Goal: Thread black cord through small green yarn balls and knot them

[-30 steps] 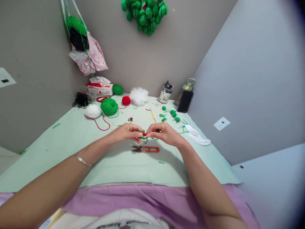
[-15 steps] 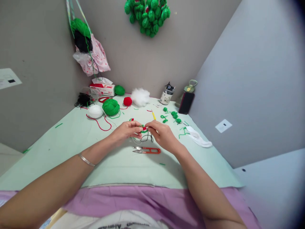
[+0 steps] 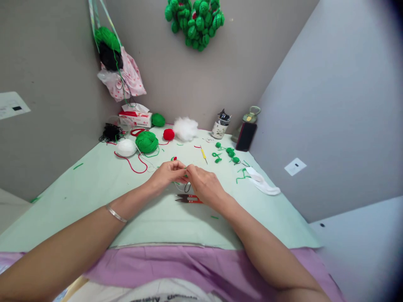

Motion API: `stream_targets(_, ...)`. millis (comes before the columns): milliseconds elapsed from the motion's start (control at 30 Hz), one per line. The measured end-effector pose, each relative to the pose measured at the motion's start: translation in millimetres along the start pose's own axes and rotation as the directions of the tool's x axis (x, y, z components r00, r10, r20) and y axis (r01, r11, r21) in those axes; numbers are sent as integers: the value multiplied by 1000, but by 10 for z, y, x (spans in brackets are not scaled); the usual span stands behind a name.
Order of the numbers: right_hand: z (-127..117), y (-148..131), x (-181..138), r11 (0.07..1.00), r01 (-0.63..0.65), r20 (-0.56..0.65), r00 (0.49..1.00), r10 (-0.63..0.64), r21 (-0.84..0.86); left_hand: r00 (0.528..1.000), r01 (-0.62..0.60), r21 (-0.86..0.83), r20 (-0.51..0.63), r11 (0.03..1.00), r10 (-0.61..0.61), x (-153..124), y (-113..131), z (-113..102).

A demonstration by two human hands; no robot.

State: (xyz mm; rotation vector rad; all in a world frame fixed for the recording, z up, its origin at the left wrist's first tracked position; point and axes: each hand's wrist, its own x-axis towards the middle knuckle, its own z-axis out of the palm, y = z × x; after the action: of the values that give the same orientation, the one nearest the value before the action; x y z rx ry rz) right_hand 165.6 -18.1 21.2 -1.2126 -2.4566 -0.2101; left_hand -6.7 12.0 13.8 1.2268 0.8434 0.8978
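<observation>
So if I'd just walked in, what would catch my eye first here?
Probably the two hands meeting at the middle of the pale green table: the left hand and right hand pinch a tiny green crocheted piece between their fingertips, with red thread snips lying just below them. Next, the bright green yarn ball further back on the left, and the cluster of green crocheted balls hanging on the wall above.

Two bare forearms reach forward and meet at centre. The left hand (image 3: 166,175) and right hand (image 3: 203,186) touch fingertip to fingertip, fingers curled in a pinch, right palm turned down.
</observation>
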Motion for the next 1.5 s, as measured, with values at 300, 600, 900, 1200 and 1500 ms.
stream_targets(300, -255, -322, -73, 893, 164, -169, 980, -101, 418, 964, -175, 259, -150, 950, 219, 77, -67, -89)
stream_targets(600, -1329, 225, -229, 254, 216, -315, 828, 464, 943, 865, -183, 425, -360, 886, 351, 187, 18, -431)
stream_targets(900, -1146, 875, -178, 463, 91, -406, 648, 645, 882, 934, -148, 123, -310, 981, 180, 212, 0, -453)
stream_targets(1200, -373, 627, -93, 912, -254, 295, 942, 158, 322, 978, -78, 41, -193, 996, 84, 180, -39, -375)
stream_targets(1500, -243, 233, -71, 907, -76, 493, 856, -154, 415, 983, -42, -76, -181, 996, 28, 143, 18, -317)
